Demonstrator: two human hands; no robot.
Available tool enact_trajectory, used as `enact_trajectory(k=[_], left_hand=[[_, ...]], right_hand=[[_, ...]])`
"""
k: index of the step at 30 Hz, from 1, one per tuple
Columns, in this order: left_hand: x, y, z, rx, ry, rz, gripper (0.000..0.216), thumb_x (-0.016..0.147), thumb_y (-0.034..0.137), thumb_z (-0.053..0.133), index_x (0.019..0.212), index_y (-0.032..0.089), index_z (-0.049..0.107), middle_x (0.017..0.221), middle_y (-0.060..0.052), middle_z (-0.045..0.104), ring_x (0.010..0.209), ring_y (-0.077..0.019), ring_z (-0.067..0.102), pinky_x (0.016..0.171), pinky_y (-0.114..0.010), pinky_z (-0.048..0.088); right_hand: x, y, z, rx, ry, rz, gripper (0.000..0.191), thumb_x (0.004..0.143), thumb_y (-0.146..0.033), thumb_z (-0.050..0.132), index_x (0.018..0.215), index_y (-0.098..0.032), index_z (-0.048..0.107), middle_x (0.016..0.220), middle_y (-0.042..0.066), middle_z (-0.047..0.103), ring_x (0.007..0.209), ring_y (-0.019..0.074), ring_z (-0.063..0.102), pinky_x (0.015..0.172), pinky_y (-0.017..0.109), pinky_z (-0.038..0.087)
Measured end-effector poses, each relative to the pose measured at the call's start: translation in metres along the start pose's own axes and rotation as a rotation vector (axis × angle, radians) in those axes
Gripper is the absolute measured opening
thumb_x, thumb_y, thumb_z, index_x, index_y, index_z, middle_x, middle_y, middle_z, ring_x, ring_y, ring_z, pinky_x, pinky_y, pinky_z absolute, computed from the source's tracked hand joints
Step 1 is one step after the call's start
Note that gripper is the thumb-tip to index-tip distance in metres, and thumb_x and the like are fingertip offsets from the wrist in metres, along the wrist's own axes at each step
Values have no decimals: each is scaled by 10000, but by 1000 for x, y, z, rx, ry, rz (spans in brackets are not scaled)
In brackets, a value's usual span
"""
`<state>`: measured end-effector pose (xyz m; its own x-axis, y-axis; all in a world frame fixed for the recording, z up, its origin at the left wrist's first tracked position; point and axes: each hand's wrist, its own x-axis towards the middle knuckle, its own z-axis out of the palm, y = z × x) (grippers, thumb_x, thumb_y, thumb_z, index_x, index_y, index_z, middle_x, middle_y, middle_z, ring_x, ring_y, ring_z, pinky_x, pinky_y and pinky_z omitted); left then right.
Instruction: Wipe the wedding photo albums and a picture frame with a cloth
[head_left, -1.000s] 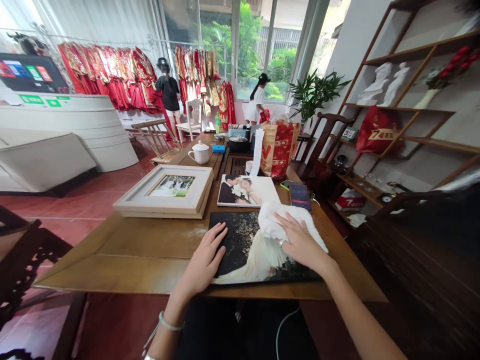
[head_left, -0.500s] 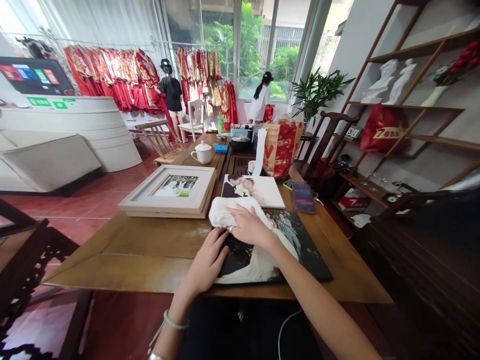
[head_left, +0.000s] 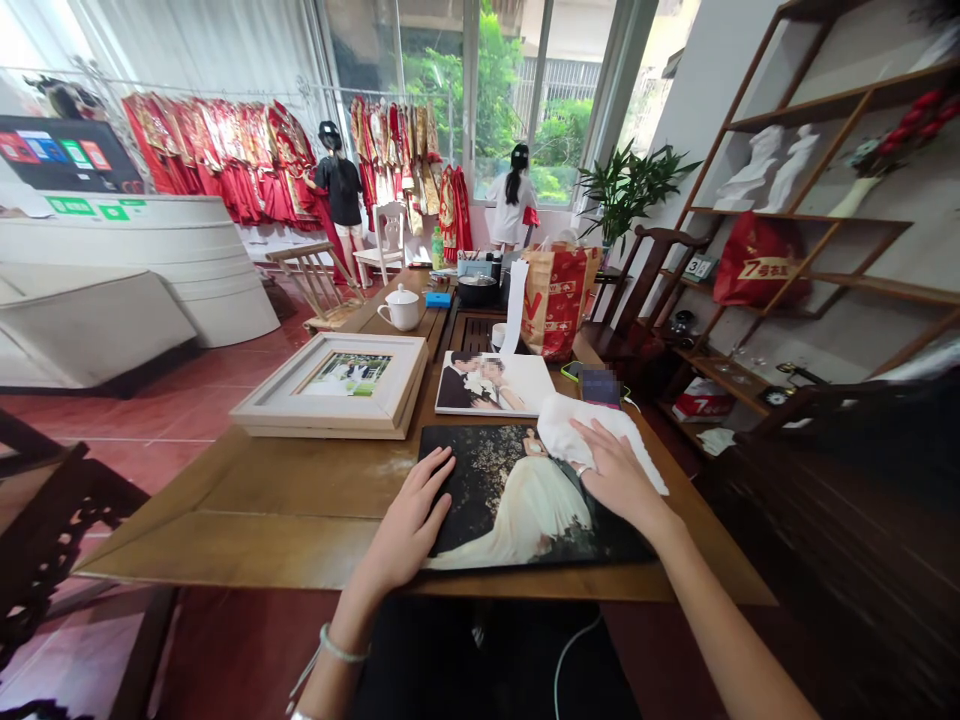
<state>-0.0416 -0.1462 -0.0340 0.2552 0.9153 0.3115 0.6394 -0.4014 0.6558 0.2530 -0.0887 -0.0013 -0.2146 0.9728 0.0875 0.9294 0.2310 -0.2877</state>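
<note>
Right hand (head_left: 621, 478), spread on cloth (head_left: 559, 428), seemingly wipes photo panel (head_left: 487, 490) at counter's (head_left: 300, 500) near edge (left hand (head_left: 412, 515) splayed); next: press evenly.

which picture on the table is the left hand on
The dark photo panel, nearest the camera: the left hand rests on its left edge. The pale panel and white-framed picture lie farther back.

From the wearer's head, above and behind the hands (head_left: 411, 515), the one camera faces forward and down, near enough that the forearms (head_left: 727, 610) enter from below, covering the table (head_left: 262, 500) beneath them and windows (head_left: 502, 110) well beyond.
</note>
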Motion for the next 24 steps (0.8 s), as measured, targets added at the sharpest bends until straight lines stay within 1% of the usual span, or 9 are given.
enact_trajectory(k=[3, 6, 9, 11, 13, 15, 17, 21, 24], left_hand=[[0, 0, 0, -2, -2, 0, 432, 964, 266, 370, 1387, 229, 449, 1510, -74, 374, 1419, -233, 276, 1163, -482, 229], [-1, 0, 1, -7, 2, 6, 435, 965, 265, 362, 1387, 213, 450, 1504, -86, 380, 1417, -234, 278, 1164, -488, 222], [-1, 0, 2, -11, 6, 8, 439, 963, 262, 357, 1388, 204, 451, 1500, -99, 384, 1414, -237, 283, 1160, -490, 230], [-1, 1, 2, -16, 4, 13, 441, 960, 255, 357, 1387, 204, 453, 1500, -102, 384, 1413, -238, 286, 1157, -485, 242], [-1, 1, 1, -22, 7, 16, 440, 959, 252, 362, 1388, 216, 452, 1503, -95, 382, 1414, -236, 286, 1157, -483, 240], [0, 2, 0, -27, 10, 9, 435, 961, 256, 368, 1387, 232, 450, 1506, -82, 380, 1415, -232, 284, 1162, -483, 226], [-1, 4, 0, -34, 8, -1, 427, 964, 262, 371, 1382, 238, 455, 1503, -76, 386, 1416, -225, 284, 1166, -479, 215], [0, 6, -2, -65, 24, -18, 412, 953, 257, 397, 1357, 234, 476, 1492, -85, 397, 1408, -227, 304, 1163, -478, 220], [1, 6, -2, -97, 113, -50, 413, 913, 257, 487, 1325, 227, 495, 1467, -106, 417, 1380, -243, 359, 1144, -470, 267]], right_hand=[[-18, -27, 9, -47, 9, -21, 647, 783, -135, 463, 1413, -272, 419, 1529, 40, 306, 1414, 366, 138, 1062, 702, 66], [-45, -65, 15, -81, -27, -152, 843, 654, -78, 498, 1443, -333, 347, 1550, 8, 256, 1429, 335, 83, 1086, 665, 15], [-76, -96, 15, -29, -122, -297, 982, 560, -65, 487, 1468, -361, 262, 1575, -14, 156, 1436, 314, -16, 1092, 644, -35], [-93, -102, 13, 25, -211, -381, 1022, 523, -75, 481, 1474, -363, 240, 1579, -19, 99, 1429, 336, -47, 1077, 667, -53], [-107, -95, 10, 69, -272, -444, 1013, 517, -89, 481, 1469, -359, 262, 1576, -20, 97, 1424, 364, -23, 1065, 692, -46], [-115, -77, 7, 94, -277, -474, 974, 545, -95, 475, 1463, -359, 283, 1567, -24, 146, 1426, 360, 43, 1075, 691, -11], [-118, -53, 4, 88, -209, -446, 933, 593, -87, 455, 1465, -367, 274, 1551, -33, 212, 1427, 324, 117, 1096, 670, 35], [-109, -11, 2, 12, 15, -258, 840, 680, -64, 421, 1455, -365, 301, 1516, -28, 320, 1420, 285, 185, 1107, 646, 125], [-98, 9, 5, -14, 109, -151, 742, 754, -87, 412, 1443, -349, 333, 1502, -14, 354, 1415, 286, 204, 1097, 641, 183]])
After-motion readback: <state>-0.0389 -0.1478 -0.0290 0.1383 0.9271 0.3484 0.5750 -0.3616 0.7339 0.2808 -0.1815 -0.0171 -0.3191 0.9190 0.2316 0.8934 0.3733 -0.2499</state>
